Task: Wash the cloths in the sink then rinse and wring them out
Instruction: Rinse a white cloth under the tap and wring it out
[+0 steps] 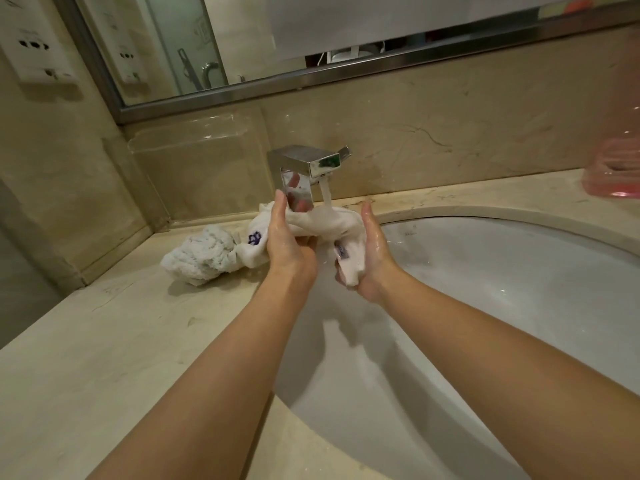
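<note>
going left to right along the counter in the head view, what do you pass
wall socket → bunched white cloth on the counter → left hand → wet cloth under the running tap → right hand → sink basin → pink container

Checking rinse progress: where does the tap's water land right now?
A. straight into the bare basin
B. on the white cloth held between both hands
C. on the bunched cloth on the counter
B: the stream from the faucet hits the white cloth held by the left hand and right hand.
</note>
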`<act>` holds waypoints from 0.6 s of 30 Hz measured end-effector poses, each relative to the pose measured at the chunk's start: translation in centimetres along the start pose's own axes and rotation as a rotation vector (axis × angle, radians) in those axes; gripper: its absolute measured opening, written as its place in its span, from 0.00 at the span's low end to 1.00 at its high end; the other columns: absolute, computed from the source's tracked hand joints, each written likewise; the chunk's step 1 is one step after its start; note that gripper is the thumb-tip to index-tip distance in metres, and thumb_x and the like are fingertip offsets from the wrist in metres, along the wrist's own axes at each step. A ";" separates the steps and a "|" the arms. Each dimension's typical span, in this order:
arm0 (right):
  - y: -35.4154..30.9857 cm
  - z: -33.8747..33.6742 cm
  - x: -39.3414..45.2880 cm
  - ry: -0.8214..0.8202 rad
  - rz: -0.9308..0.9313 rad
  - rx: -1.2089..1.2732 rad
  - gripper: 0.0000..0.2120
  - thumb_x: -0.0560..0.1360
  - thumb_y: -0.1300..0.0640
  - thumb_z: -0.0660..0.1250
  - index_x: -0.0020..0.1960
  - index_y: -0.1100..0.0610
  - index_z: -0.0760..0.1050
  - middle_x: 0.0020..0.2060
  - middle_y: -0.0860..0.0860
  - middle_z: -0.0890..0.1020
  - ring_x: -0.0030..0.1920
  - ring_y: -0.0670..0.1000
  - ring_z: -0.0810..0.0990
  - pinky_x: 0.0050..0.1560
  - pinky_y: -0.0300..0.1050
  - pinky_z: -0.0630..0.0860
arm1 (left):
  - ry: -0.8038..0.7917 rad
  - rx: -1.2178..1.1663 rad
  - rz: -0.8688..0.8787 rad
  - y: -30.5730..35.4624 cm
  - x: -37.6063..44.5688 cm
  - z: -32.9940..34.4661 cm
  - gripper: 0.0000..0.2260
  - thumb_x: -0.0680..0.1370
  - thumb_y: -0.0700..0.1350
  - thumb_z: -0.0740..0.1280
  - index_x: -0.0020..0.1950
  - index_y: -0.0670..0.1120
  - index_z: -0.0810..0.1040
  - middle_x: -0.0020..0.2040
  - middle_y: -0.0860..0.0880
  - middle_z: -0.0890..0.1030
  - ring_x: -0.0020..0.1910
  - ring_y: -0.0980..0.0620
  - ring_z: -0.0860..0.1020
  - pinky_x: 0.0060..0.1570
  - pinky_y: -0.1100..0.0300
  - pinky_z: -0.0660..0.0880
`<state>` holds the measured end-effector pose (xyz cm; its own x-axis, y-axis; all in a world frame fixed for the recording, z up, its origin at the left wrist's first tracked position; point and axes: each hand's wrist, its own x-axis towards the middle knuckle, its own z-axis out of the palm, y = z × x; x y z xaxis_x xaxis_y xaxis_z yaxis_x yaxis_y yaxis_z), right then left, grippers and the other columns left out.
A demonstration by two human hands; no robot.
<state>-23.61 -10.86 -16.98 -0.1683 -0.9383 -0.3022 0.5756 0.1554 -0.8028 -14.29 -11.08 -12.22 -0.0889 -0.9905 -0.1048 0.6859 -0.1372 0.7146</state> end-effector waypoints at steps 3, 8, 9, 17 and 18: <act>-0.2 0.6 -0.7 0.057 0.013 -0.045 0.38 0.64 0.25 0.64 0.52 0.59 0.78 0.34 0.52 0.75 0.29 0.48 0.70 0.27 0.37 0.67 | -0.001 -0.037 0.016 0.1 0.5 -0.4 0.18 0.75 0.54 0.69 0.57 0.42 0.77 0.60 0.44 0.80 0.56 0.47 0.79 0.61 0.51 0.73; -0.2 1.7 -1.6 0.139 -0.024 -0.151 0.16 0.75 0.38 0.66 0.48 0.51 0.77 0.35 0.52 0.80 0.27 0.50 0.72 0.27 0.39 0.67 | 0.164 -0.066 0.040 0.5 0.3 -0.5 0.08 0.74 0.46 0.73 0.41 0.43 0.77 0.35 0.49 0.80 0.40 0.52 0.80 0.48 0.54 0.80; -0.2 1.9 -1.6 0.170 -0.049 -0.166 0.13 0.76 0.40 0.65 0.49 0.50 0.77 0.38 0.53 0.81 0.30 0.51 0.75 0.29 0.40 0.69 | 0.194 -0.070 0.047 0.5 0.4 -0.4 0.08 0.74 0.44 0.73 0.39 0.44 0.76 0.31 0.51 0.78 0.33 0.55 0.79 0.41 0.57 0.79; -0.7 1.9 -1.0 0.352 -0.192 -0.236 0.09 0.76 0.52 0.64 0.44 0.57 0.77 0.43 0.56 0.82 0.35 0.54 0.78 0.31 0.42 0.72 | 0.192 0.103 0.038 0.1 0.7 -0.4 0.10 0.77 0.47 0.70 0.42 0.41 0.77 0.38 0.47 0.83 0.38 0.52 0.79 0.51 0.54 0.77; -0.6 1.6 -0.9 0.386 -0.189 -0.189 0.10 0.77 0.50 0.65 0.44 0.57 0.77 0.41 0.55 0.82 0.34 0.53 0.78 0.31 0.43 0.73 | 0.137 0.150 0.008 -0.1 0.7 -0.4 0.14 0.77 0.51 0.68 0.50 0.40 0.77 0.48 0.44 0.83 0.43 0.51 0.80 0.53 0.55 0.76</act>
<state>-22.52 -10.62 -15.43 -0.5622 -0.7774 -0.2823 0.3568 0.0799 -0.9308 -14.14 -11.78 -12.67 0.0228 -0.9826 -0.1845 0.5697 -0.1389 0.8100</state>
